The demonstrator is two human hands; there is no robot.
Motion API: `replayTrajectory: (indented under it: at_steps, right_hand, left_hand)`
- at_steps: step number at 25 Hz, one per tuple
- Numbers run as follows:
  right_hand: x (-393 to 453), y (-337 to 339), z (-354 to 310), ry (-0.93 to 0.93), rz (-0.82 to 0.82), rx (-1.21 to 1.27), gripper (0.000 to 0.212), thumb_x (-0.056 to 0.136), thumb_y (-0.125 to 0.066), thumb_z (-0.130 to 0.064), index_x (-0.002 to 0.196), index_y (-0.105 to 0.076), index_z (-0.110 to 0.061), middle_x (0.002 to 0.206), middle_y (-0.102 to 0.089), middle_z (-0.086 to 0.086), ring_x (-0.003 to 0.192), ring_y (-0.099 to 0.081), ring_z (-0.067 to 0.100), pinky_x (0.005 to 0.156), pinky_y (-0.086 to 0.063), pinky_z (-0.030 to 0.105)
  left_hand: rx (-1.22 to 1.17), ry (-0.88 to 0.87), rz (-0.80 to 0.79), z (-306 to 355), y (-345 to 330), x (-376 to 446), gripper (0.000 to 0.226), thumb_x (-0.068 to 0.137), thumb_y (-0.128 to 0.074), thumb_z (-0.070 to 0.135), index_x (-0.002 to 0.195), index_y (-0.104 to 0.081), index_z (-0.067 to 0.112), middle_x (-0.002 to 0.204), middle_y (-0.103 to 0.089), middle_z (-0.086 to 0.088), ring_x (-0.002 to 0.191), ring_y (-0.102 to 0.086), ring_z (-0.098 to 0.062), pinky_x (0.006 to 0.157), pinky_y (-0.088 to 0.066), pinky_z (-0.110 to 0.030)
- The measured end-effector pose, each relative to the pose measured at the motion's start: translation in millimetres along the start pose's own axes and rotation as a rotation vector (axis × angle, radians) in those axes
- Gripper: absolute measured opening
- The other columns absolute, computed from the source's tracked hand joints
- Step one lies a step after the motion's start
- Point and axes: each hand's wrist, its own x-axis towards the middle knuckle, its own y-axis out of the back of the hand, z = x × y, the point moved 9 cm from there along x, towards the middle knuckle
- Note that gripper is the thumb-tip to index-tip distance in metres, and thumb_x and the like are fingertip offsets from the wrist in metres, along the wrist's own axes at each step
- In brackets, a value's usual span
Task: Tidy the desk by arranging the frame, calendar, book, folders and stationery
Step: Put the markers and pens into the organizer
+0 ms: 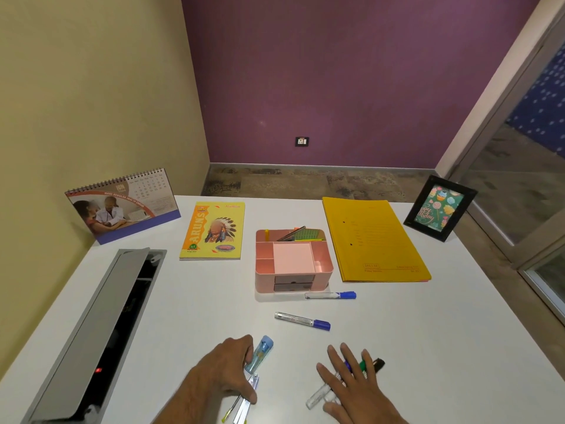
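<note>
White desk (183,316) fills the view, with yellow folders (374,240), calendar (122,206), book (214,231) and frame (440,208) lined up far beyond both hands. Pink organizer (293,261) sits ahead, between them. 2 markers (302,321) lie free just past the fingers. Left hand (227,368) grasps a blue tube (260,354) and pens; right hand (351,384) lies flat, fingers straight, on 3 markers (365,365). Gathering all together seems wise; bare desk ahead leaves room.

L hand (227,367) grips blue tube (260,354); R hand (351,384) rests on 3 markers (360,367).
</note>
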Motion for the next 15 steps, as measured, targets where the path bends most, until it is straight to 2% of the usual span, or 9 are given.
replayTrajectory:
  at_steps: [3,6,8,11,14,15]
  right_hand:
    - [16.9,7.4,-4.6,-0.119,0.012,0.069,0.07,0.089,-0.031,-0.069,0.147,-0.036,-0.029,0.155,-0.034,0.009,0.145,-0.009,0.033,0.106,-0.014,0.062]
    - [34.5,7.5,-8.3,-0.229,0.013,0.135,0.074,0.088,-0.025,-0.071,0.149,-0.029,-0.028,0.159,-0.02,0.008,0.144,-0.013,0.036,0.106,-0.016,0.065]
    - [45.8,4.3,-7.9,-0.291,0.003,0.173,0.078,0.086,-0.025,-0.073,0.148,-0.031,-0.026,0.158,-0.019,0.01,0.144,-0.013,0.037,0.108,-0.013,0.066]
    - [53.8,5.8,-11.1,-0.336,0.0,0.245,0.082,0.084,-0.024,-0.076,0.148,-0.031,-0.026,0.158,-0.022,0.011,0.147,-0.004,0.034,0.11,-0.008,0.063]
    - [58.1,4.9,-10.9,-0.371,-0.015,0.332,0.084,0.086,-0.015,-0.075,0.153,-0.016,-0.022,0.159,-0.015,0.011,0.148,0.008,0.03,0.111,-0.003,0.055]
    - [58.3,10.0,-11.2,-0.37,-0.008,0.364,0.085,0.086,-0.013,-0.076,0.153,-0.008,-0.024,0.16,-0.007,0.01,0.148,0.011,0.029,0.112,0.001,0.052]
  left_hand:
    - [-0.111,0.036,0.039,-2.2,1.5,2.2,0.072,0.034,-0.088,0.054,0.083,-0.043,0.027,0.075,-0.057,0.008,0.06,-0.047,-0.009,0.054,-0.038,-0.026]
    - [-0.164,0.066,0.106,0.5,6.2,9.0,0.067,0.038,-0.086,0.055,0.079,-0.041,0.026,0.073,-0.055,0.007,0.06,-0.046,-0.01,0.056,-0.038,-0.027]
    - [-0.182,0.069,0.145,4.3,9.4,13.5,0.064,0.044,-0.085,0.055,0.076,-0.038,0.027,0.071,-0.054,0.006,0.06,-0.045,-0.011,0.057,-0.039,-0.029]
    - [-0.108,0.087,0.183,10.4,13.3,17.5,0.06,0.053,-0.081,0.059,0.076,-0.034,0.029,0.072,-0.052,0.006,0.061,-0.045,-0.013,0.054,-0.034,-0.027]
    - [0.016,0.101,0.233,17.1,20.9,18.5,0.059,0.057,-0.074,0.066,0.082,-0.037,0.028,0.075,-0.052,0.008,0.067,-0.049,-0.016,0.056,-0.034,-0.029]
    - [0.05,0.088,0.252,21.4,23.8,18.4,0.058,0.059,-0.072,0.067,0.084,-0.037,0.028,0.077,-0.053,0.009,0.069,-0.05,-0.017,0.057,-0.034,-0.03]
